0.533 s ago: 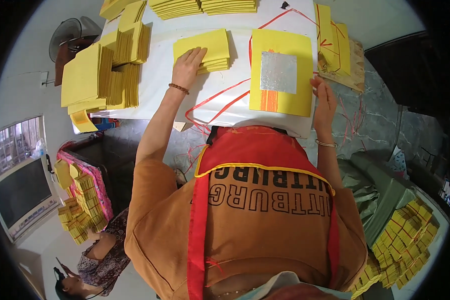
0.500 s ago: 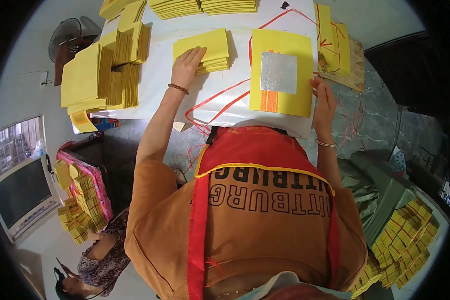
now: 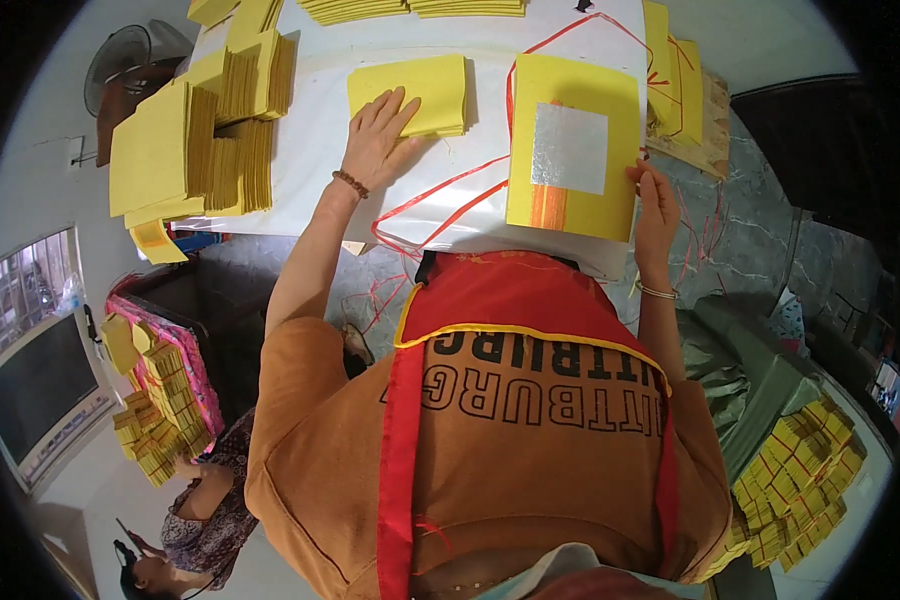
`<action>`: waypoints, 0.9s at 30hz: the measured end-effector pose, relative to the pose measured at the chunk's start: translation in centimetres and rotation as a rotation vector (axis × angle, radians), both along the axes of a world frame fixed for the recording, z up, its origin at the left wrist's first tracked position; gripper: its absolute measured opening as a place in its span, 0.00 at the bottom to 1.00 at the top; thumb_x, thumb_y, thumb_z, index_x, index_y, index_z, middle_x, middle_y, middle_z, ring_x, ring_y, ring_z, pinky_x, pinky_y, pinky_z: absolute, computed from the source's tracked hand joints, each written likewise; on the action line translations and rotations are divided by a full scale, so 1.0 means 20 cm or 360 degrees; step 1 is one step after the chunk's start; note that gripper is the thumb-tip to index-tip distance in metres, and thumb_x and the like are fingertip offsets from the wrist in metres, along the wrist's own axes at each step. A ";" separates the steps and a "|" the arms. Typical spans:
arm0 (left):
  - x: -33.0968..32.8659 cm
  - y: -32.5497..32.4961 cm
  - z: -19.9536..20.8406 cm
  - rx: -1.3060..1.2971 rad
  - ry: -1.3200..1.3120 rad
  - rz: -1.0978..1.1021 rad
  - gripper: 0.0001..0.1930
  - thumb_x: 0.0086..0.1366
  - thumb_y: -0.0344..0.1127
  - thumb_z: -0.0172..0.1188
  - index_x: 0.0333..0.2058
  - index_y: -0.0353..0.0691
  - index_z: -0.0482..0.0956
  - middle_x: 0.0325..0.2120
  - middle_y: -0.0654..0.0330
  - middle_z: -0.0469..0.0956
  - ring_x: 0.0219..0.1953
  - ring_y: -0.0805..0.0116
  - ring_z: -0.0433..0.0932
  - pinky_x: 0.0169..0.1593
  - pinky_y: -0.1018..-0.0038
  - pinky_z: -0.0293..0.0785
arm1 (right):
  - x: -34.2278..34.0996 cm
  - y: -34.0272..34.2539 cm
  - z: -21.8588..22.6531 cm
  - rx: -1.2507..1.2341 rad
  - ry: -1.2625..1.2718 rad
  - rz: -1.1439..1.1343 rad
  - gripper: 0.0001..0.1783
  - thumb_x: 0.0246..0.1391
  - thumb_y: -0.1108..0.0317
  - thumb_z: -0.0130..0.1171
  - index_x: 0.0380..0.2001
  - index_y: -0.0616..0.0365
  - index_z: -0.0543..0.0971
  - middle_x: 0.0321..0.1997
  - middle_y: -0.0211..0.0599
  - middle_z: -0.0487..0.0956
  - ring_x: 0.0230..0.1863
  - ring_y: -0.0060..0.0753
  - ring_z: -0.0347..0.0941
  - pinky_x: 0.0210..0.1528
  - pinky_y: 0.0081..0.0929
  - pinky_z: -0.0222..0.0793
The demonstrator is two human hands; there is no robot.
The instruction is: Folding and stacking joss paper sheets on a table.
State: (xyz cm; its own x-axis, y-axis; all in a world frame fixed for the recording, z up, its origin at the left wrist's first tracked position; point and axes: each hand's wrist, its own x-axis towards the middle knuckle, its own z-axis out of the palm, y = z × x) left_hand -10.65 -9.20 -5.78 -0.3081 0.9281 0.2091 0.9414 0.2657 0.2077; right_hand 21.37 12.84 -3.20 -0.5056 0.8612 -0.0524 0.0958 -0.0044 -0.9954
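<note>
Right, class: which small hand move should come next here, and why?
Probably lift the near right edge of the silver-centred yellow sheet with the right hand, since that hand is beside this edge while the left hand rests on the smaller yellow stack.

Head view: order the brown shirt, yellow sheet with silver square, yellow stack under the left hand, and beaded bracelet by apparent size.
1. Brown shirt
2. Yellow sheet with silver square
3. Yellow stack, partly covered by the left hand
4. Beaded bracelet
</note>
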 end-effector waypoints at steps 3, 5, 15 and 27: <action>0.02 0.00 -0.05 0.0060 -0.0002 0.0070 0.23 0.65 0.49 0.45 0.56 0.49 0.67 0.59 0.54 0.60 0.62 0.59 0.56 0.62 0.61 0.48 | 0.00 0.01 -0.01 -0.0007 0.0012 0.0022 0.15 0.61 0.66 0.48 0.45 0.64 0.74 0.41 0.37 0.77 0.43 0.23 0.71 0.48 0.20 0.65; 0.01 0.01 -0.05 0.0083 0.0019 0.0096 0.23 0.65 0.49 0.45 0.56 0.50 0.68 0.59 0.55 0.61 0.61 0.59 0.56 0.62 0.61 0.48 | -0.01 0.02 -0.03 0.0035 -0.0024 0.0023 0.14 0.60 0.67 0.49 0.45 0.64 0.75 0.41 0.36 0.78 0.43 0.23 0.71 0.47 0.20 0.65; -0.07 0.10 0.17 0.0091 -0.0066 -0.0085 0.18 0.65 0.43 0.47 0.49 0.42 0.73 0.48 0.50 0.72 0.51 0.53 0.69 0.54 0.61 0.62 | 0.00 0.00 -0.02 0.0643 -0.0340 0.0252 0.11 0.54 0.68 0.54 0.41 0.59 0.77 0.41 0.37 0.78 0.43 0.31 0.72 0.47 0.25 0.66; 0.61 0.30 0.26 0.0239 -0.0145 -0.0699 0.18 0.57 0.44 0.57 0.46 0.44 0.75 0.43 0.58 0.74 0.43 0.61 0.70 0.45 0.66 0.63 | -0.02 0.01 -0.02 0.1209 -0.0440 0.0414 0.15 0.44 0.70 0.60 0.39 0.54 0.78 0.40 0.37 0.76 0.48 0.42 0.67 0.52 0.34 0.61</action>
State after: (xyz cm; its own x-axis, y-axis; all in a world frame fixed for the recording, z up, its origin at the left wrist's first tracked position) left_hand 1.50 -3.22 -0.49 0.0838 0.9361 0.3416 0.9341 -0.1932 0.3001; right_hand 20.95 13.04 -3.59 -0.7464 0.5705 0.3426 0.2414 0.7119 -0.6595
